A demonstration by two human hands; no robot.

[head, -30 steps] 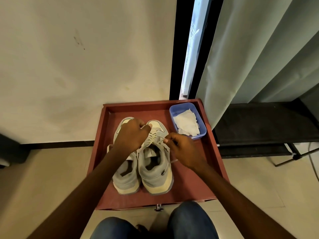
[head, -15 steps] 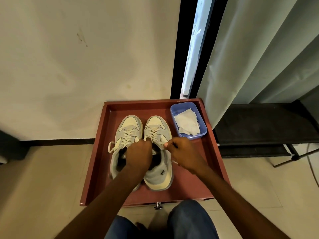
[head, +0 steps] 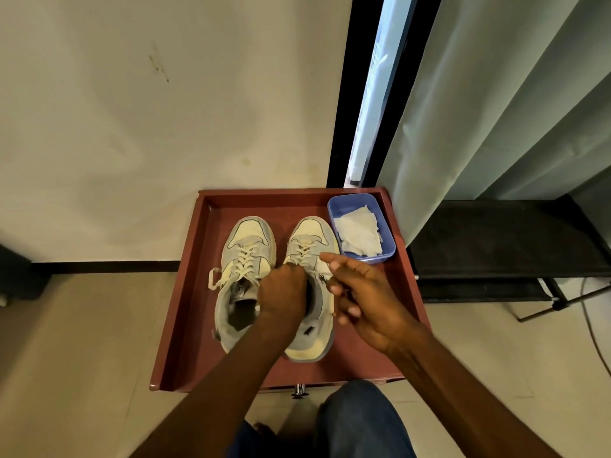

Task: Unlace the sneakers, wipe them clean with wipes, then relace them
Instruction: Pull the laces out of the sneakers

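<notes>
Two grey and cream sneakers stand side by side, toes away from me, in a red-brown tray (head: 180,309). The left sneaker (head: 246,256) is laced, with a lace loop hanging off its left side. My left hand (head: 284,297) covers the opening of the right sneaker (head: 309,234), its fingers closed on the tongue and top laces. My right hand (head: 363,295) hovers just right of that shoe with fingers spread; a loose lace end lies by its fingertips. A blue tub (head: 351,197) of white wipes (head: 358,233) sits in the tray's far right corner.
The tray rests on a pale tiled floor against a cream wall. A black low rack (head: 496,246) stands to the right under a grey curtain (head: 479,110), and a cable (head: 591,328) runs along the floor. My knee in jeans (head: 360,421) is at the tray's near edge.
My left hand drew back from the toes to the right sneaker's opening. My right hand's pinch on the lace has loosened and its fingers have spread.
</notes>
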